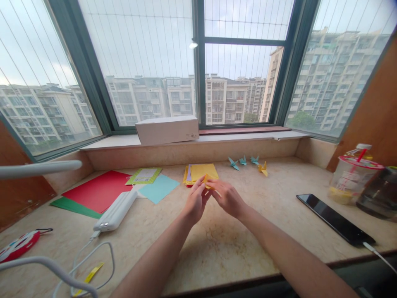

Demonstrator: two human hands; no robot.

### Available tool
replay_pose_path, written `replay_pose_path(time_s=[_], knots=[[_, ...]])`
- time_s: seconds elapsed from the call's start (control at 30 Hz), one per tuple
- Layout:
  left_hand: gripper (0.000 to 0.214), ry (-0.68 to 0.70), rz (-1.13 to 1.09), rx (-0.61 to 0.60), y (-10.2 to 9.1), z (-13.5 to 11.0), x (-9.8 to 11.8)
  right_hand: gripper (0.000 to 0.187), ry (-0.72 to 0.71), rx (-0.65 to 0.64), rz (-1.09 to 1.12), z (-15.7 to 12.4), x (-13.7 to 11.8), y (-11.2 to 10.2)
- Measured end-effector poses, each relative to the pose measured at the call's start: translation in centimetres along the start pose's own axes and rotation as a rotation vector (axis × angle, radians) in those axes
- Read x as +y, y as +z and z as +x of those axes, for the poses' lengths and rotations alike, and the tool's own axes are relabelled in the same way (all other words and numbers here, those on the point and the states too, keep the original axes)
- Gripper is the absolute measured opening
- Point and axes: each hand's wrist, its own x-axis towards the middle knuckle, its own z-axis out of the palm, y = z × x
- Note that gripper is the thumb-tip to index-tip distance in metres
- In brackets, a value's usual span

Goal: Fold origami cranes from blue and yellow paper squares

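Note:
Between my two hands, above the middle of the stone counter, is a small folded piece of yellow origami paper (pixel 206 179). My left hand (pixel 196 200) grips it from the left with fingers closed. From the right, my right hand (pixel 228 196) pinches the same paper, and its fingers hide part of the folds. Just behind the hands lies a stack of coloured paper squares (pixel 204 170), yellow on top. Folded paper cranes stand to the right of the stack: several blue ones (pixel 233 164) and a yellow one (pixel 263 169).
Red sheets (pixel 99 188), a green sheet (pixel 76 207) and a light blue sheet (pixel 159 188) lie left. Nearer are a white power bank (pixel 116 211) and its cable. A phone (pixel 335 218) and a plastic cup (pixel 349 178) stand right. A white box (pixel 167 130) rests on the sill.

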Motion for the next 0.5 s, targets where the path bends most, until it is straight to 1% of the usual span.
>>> replay_pose_path(time_s=[0.1, 0.23, 0.3, 0.37, 0.43, 0.5], knots=[[0.032, -0.008, -0.013, 0.014, 0.0, 0.0, -0.2, 0.026, 0.025, 0.052, 0.044, -0.1, 0.2, 0.2], [0.029, 0.014, 0.044, -0.045, -0.1, 0.0, -0.3, 0.016, 0.178, 0.149, 0.196, -0.1, 0.2, 0.6], [0.028, 0.031, 0.083, -0.076, -0.2, 0.0, -0.2, 0.021, 0.286, 0.189, 0.324, 0.1, 0.2, 0.8], [0.028, 0.051, 0.112, -0.095, -0.2, 0.1, 0.0, 0.029, 0.382, 0.197, 0.497, 0.4, 0.2, 0.9], [0.028, 0.061, 0.135, -0.105, -0.2, 0.1, 0.1, 0.035, 0.443, 0.177, 0.667, 0.8, 0.3, 0.9], [0.034, 0.063, 0.165, -0.095, -0.1, 0.2, 0.1, 0.038, 0.472, 0.154, 0.763, 1.0, 0.3, 0.8]])
